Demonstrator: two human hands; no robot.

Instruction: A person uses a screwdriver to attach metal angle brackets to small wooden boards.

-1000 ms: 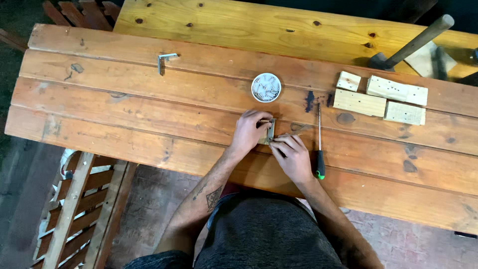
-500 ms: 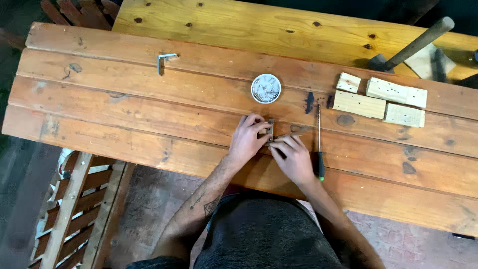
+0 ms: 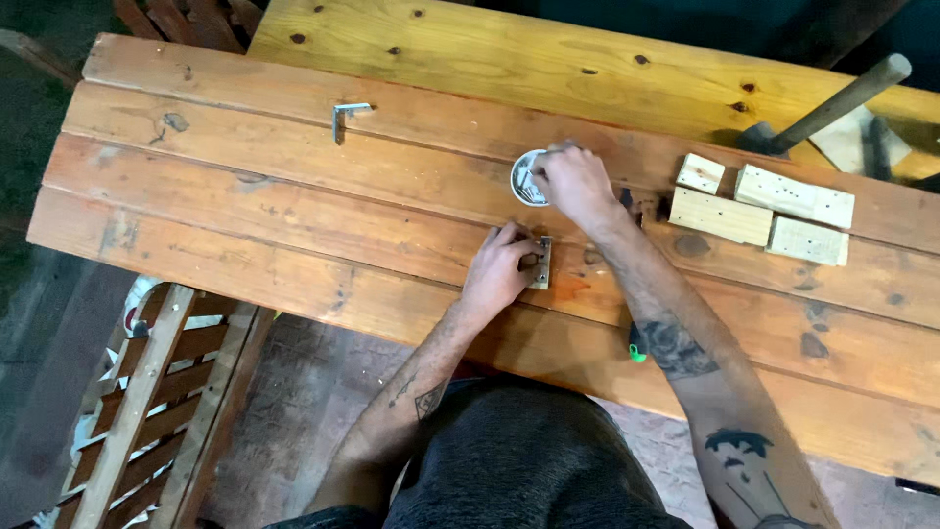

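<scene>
My left hand (image 3: 501, 269) presses a small metal bracket (image 3: 541, 264) flat onto the wooden plank table (image 3: 294, 206). My right hand (image 3: 573, 181) reaches over a small round white dish (image 3: 521, 181) of screws, with its fingertips in the dish. Whether it holds a screw is hidden. A screwdriver with a green handle tip (image 3: 636, 350) lies under my right forearm, mostly covered.
Several small pale wood blocks (image 3: 764, 206) lie at the right. A metal angle bracket (image 3: 343, 115) sits at the far left of the table. A hammer (image 3: 832, 98) rests at the back right. A wooden slatted frame (image 3: 147, 392) stands below the table's left edge.
My right hand has left the bracket and moved up to the white dish. My left hand stays on the bracket.
</scene>
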